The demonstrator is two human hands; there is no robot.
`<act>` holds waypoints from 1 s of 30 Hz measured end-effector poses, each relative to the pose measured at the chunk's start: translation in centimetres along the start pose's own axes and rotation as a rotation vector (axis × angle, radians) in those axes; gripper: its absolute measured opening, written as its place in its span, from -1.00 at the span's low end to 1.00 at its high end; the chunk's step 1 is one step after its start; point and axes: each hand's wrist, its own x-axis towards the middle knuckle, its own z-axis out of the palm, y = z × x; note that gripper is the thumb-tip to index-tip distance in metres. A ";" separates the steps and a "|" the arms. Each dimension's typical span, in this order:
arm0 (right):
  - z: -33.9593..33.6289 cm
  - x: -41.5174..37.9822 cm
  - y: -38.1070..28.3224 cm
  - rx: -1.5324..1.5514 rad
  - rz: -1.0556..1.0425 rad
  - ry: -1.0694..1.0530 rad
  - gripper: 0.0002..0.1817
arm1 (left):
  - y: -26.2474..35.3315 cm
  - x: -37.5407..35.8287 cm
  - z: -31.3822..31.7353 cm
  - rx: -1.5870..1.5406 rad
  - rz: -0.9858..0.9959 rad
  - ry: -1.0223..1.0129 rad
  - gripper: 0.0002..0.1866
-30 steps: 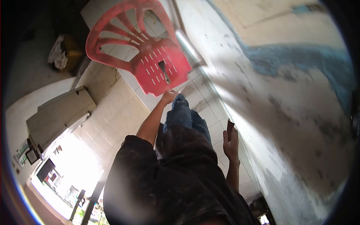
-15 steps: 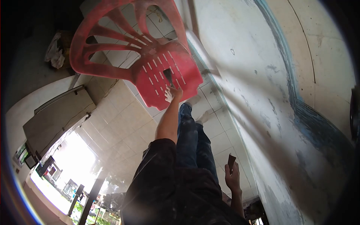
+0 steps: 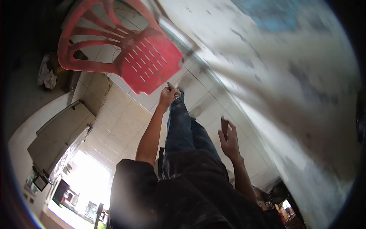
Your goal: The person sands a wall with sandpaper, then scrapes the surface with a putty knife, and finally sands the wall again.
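My left hand [image 3: 168, 97] is closed round the handle of a thin scraper-like tool [image 3: 169, 84], just off the front edge of a red plastic chair [image 3: 150, 63]. The blade side of that tool points up-left over the slotted seat and is blurred. In my right hand [image 3: 229, 143], farther right and lower, a small dark brown flat piece [image 3: 225, 128] is held between thumb and fingers. This hand touches nothing else.
A white wall [image 3: 267, 87] with grey and blue patches slopes along the right. Pale floor tiles [image 3: 206, 82] lie under my feet. At the left are a grey panel-like object [image 3: 61, 131] and a whitish bag [image 3: 47, 72].
The view has shifted, and the chair appears farther left. My left hand has drawn back from over the seat with the tool. My right hand has risen with the brown piece.
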 end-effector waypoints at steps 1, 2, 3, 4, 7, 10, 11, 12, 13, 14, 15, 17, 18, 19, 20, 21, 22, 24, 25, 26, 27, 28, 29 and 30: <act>-0.3 -0.4 0.0 0.021 0.003 0.040 -0.58 | 0.2 -2.8 1.1 -0.054 0.007 0.009 -0.74; -0.5 -1.4 0.0 0.044 0.007 0.082 -0.59 | -0.4 -4.8 1.5 -0.048 -0.003 -0.028 -0.70; -0.7 -2.6 0.0 0.110 0.064 0.106 -0.59 | -1.1 -6.9 2.3 -0.055 -0.017 -0.029 -0.73; -0.9 -3.3 0.0 0.176 0.104 0.133 -0.60 | -0.7 -9.4 3.8 -0.066 -0.014 -0.029 -0.76; -1.4 -6.3 0.9 0.230 0.049 0.202 -0.62 | -1.2 -15.4 7.1 -0.282 -0.084 -0.203 -0.83; -2.7 -8.0 0.7 0.318 -0.029 0.270 -0.68 | -1.9 -20.2 11.1 -0.293 -0.101 -0.365 -0.84; -3.1 -8.7 0.4 0.350 -0.077 0.340 -0.73 | -2.1 -21.3 12.4 -0.248 -0.082 -0.446 -0.80; -3.6 -9.4 -0.1 0.405 -0.097 0.353 -0.76 | -1.1 -23.4 14.4 -0.178 -0.053 -0.468 -0.77; -4.3 -10.0 -0.6 0.459 -0.126 0.370 -0.78 | -0.6 -25.1 16.3 -0.076 0.015 -0.449 -0.77; -4.8 -10.6 -0.6 0.440 -0.134 0.365 -0.76 | 0.8 -27.0 18.5 0.053 0.055 -0.459 -0.76; -5.0 -11.2 -0.4 0.420 -0.145 0.364 -0.74 | -0.6 -25.7 18.0 0.150 0.078 -0.521 -0.74; -4.8 -11.7 0.6 0.435 -0.197 0.371 -0.64 | 0.7 -27.7 20.9 0.134 0.049 -0.519 -0.71; -5.8 -12.1 0.3 0.471 -0.244 0.418 -0.59 | 1.3 -28.4 21.7 0.134 0.060 -0.546 -0.71; -6.9 -12.8 0.0 0.507 -0.288 0.452 -0.54 | 1.6 -28.7 22.3 0.140 0.083 -0.612 -0.75; -7.7 -13.4 0.0 0.419 -0.300 0.470 -0.55 | 1.7 -28.4 22.5 0.177 0.123 -0.631 -0.78; -8.4 -14.2 0.1 0.331 -0.301 0.477 -0.55 | 2.2 -29.1 23.2 0.243 0.156 -0.653 -0.80; -9.2 -14.9 0.0 0.242 -0.297 0.476 -0.55 | 2.9 -29.9 24.1 0.263 0.187 -0.679 -0.80; -10.9 -16.4 -0.6 0.198 -0.274 0.546 -0.62 | 4.1 -31.1 25.2 0.316 0.218 -0.744 -0.79; -11.5 -16.8 -0.5 0.173 -0.261 0.575 -0.65 | 4.7 -31.5 25.7 0.351 0.223 -0.786 -0.79; -11.6 -16.6 0.6 0.259 -0.277 0.652 -0.74 | 5.3 -31.8 26.3 0.383 0.231 -0.828 -0.78; -12.1 -16.5 1.1 0.437 -0.277 0.753 -0.80 | 5.6 -32.0 26.8 0.489 0.367 -0.832 -0.78; -12.6 -16.6 0.9 0.590 -0.133 0.843 -0.80 | 6.1 -32.6 27.6 0.541 0.430 -0.871 -0.79; -13.1 -16.9 0.6 0.744 0.017 0.927 -0.80 | 6.5 -33.2 28.3 0.592 0.488 -0.911 -0.79; -13.8 -17.1 0.5 0.654 -0.027 0.995 -0.60 | 6.7 -33.3 28.7 0.645 0.527 -0.935 -0.78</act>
